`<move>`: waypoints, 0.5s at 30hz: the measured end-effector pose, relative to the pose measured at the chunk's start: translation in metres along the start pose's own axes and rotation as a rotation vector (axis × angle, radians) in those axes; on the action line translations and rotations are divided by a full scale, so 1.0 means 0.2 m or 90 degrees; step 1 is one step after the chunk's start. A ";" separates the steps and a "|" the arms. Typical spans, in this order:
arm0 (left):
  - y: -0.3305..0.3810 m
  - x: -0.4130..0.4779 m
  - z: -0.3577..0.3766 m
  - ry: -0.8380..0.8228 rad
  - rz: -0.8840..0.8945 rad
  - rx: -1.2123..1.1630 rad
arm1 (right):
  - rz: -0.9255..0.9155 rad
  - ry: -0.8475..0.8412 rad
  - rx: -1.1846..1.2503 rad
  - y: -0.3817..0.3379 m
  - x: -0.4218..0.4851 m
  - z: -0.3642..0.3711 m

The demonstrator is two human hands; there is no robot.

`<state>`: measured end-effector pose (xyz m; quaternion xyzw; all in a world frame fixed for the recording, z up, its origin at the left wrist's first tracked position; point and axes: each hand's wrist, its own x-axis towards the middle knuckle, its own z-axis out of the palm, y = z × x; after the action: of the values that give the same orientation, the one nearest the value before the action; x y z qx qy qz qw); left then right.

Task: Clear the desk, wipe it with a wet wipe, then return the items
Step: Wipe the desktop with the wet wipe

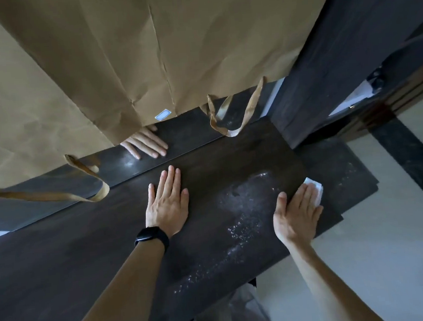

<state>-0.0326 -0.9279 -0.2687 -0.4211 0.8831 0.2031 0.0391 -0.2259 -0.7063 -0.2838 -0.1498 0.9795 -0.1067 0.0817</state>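
The dark wooden desk (pixel 90 247) runs from lower left to the right. My left hand (pixel 168 202) lies flat on it with straight fingers; a black band is on that wrist. My right hand (pixel 298 214) presses a white wet wipe (pixel 316 189) flat against the desk near its right end. Only the wipe's far edge shows past my fingertips. A shiny wet streak (pixel 239 224) runs across the wood between my two hands.
A mirror (pixel 119 166) along the desk's back edge reflects my left hand. Brown paper bags (pixel 144 51) with hanging handles cover the upper part of the mirror. A dark wooden panel (pixel 343 46) stands at the right. Pale floor (pixel 392 247) lies beyond the desk's edge.
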 end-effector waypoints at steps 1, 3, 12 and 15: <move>-0.06 -0.04 -0.02 -0.001 0.027 0.000 | -0.004 0.003 -0.001 0.00 -0.04 0.01; -0.21 -0.17 -0.04 0.001 0.052 0.012 | 0.003 0.013 0.001 0.01 -0.17 0.04; -0.74 -0.86 -0.05 0.000 -0.079 -0.016 | -0.208 -0.109 -0.045 -0.22 -1.09 0.14; -0.82 -1.01 -0.04 0.011 -0.098 -0.016 | -0.375 -0.171 -0.075 -0.34 -1.39 0.17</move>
<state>0.2221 -0.8761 -0.2664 -0.4898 0.8459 0.2072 0.0418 0.0621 -0.6893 -0.2648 -0.4437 0.8791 -0.0484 0.1671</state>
